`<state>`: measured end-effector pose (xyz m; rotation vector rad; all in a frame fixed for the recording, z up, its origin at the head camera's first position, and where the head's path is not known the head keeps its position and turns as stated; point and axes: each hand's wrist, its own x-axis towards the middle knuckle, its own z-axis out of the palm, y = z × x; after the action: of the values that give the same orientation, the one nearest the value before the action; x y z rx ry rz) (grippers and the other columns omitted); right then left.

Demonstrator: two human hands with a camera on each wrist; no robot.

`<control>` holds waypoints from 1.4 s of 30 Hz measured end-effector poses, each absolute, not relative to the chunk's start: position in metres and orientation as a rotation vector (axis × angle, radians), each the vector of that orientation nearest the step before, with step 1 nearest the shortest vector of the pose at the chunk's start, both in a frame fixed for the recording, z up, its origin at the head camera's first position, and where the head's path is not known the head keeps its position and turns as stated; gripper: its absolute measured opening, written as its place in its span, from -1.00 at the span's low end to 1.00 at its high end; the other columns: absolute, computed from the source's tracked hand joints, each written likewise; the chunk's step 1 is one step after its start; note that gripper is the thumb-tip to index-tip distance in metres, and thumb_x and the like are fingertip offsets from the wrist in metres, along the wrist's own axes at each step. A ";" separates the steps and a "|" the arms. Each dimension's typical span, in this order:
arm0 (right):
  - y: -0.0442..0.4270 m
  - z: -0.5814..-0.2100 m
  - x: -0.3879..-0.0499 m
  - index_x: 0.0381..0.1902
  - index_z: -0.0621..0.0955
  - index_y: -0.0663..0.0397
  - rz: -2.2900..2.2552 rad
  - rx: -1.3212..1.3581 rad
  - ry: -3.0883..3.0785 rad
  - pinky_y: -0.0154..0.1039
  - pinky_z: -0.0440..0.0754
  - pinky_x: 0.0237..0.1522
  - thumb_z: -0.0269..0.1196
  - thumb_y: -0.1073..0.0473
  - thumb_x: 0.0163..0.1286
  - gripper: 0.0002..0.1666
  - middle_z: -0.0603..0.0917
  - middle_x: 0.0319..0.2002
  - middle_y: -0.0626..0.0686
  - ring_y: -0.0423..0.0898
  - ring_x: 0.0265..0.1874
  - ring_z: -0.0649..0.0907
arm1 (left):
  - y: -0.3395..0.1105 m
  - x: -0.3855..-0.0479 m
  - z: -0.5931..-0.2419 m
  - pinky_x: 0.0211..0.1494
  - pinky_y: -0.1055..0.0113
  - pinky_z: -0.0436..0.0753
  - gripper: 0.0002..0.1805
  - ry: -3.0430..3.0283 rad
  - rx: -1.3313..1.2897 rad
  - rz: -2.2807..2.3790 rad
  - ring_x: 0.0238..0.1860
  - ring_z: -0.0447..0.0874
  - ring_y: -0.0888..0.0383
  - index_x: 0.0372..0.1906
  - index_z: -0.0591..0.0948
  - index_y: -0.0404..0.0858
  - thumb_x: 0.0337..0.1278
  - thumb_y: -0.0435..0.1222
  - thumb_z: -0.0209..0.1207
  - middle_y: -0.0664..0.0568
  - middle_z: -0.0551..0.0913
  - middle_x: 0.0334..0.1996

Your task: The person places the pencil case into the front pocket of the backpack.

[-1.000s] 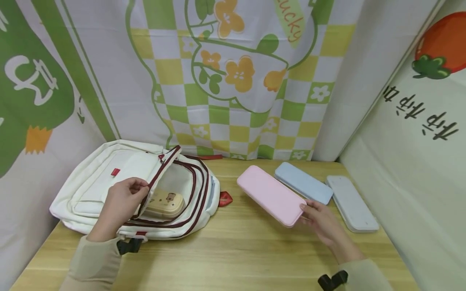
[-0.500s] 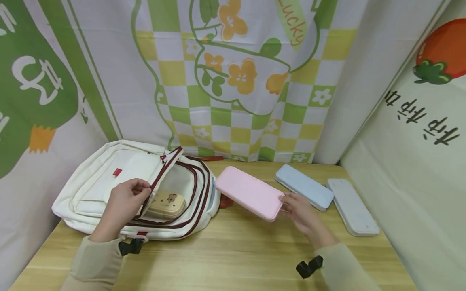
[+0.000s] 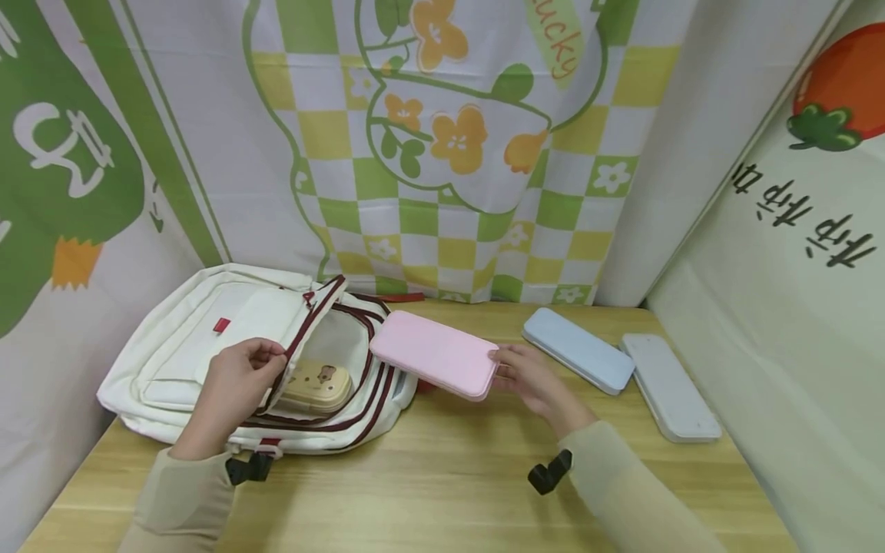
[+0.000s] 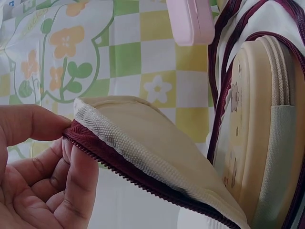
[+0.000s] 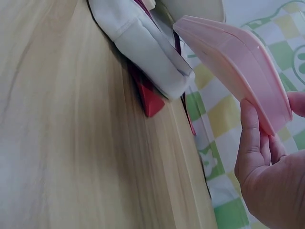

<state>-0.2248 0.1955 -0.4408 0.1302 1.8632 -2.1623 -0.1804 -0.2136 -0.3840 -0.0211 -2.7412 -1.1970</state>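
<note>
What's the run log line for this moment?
left hand pinches zippered flap; right hand holds pink case aloft; beige case inside white backpack; blue case, grey case on table

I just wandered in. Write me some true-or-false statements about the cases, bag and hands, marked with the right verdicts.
1. The right hand holds the pink case. True.
2. A yellowish case sits inside the open white bag. True.
3. The blue case and the pale grey case lie on the table. True.
4. Both hands hold the pink case. False: the left hand pinches the bag's flap.
5. The pink case lies flat on the table. False: it is held up above it.
6. The blue case is in the bag. False: it is outside.
</note>
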 end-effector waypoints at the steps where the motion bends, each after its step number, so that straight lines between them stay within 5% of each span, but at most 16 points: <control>1: 0.192 -0.441 -0.228 -0.09 0.51 0.31 -2.162 0.132 1.859 -0.23 0.67 -0.18 0.12 0.35 0.49 -0.89 0.62 -0.29 0.00 -0.16 -0.30 0.64 | -0.214 -0.180 -0.384 -0.29 0.30 0.54 -0.82 -2.740 -0.016 -1.198 -0.32 0.62 0.09 -0.15 0.68 -0.40 0.36 -0.34 0.19 -0.10 0.72 -0.32; 12: 0.158 -0.452 -0.252 -0.17 0.51 0.31 -2.125 0.183 1.813 -0.27 0.69 -0.24 0.14 0.40 0.46 -0.95 0.62 -0.34 0.02 -0.18 -0.36 0.67 | -0.214 -0.179 -0.380 -0.33 0.34 0.53 -0.82 -2.726 0.014 -1.214 -0.33 0.60 0.10 -0.15 0.67 -0.41 0.35 -0.35 0.19 -0.12 0.71 -0.31; 35: 0.117 -0.452 -0.270 0.20 0.47 0.50 -2.079 0.296 1.794 -0.29 0.68 -0.20 0.20 0.32 0.49 -0.58 0.63 -0.21 0.09 -0.15 -0.30 0.65 | -0.216 -0.178 -0.383 -0.33 0.33 0.54 -0.81 -2.738 0.034 -1.223 -0.33 0.60 0.10 -0.13 0.67 -0.42 0.36 -0.34 0.19 -0.13 0.71 -0.31; 42: 0.105 -0.461 -0.270 -0.09 0.60 0.41 -2.111 0.393 1.742 -0.29 0.70 -0.20 0.26 0.39 0.45 -0.85 0.68 -0.34 0.08 -0.15 -0.38 0.68 | -0.217 -0.178 -0.383 -0.34 0.33 0.54 -0.81 -2.738 0.038 -1.226 -0.33 0.61 0.09 -0.13 0.67 -0.42 0.37 -0.34 0.19 -0.14 0.71 -0.29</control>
<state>-0.2696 0.1051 -0.4612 0.3932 1.7419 -2.1109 -0.1780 -0.2167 -0.3827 0.0375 -2.7379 -1.2258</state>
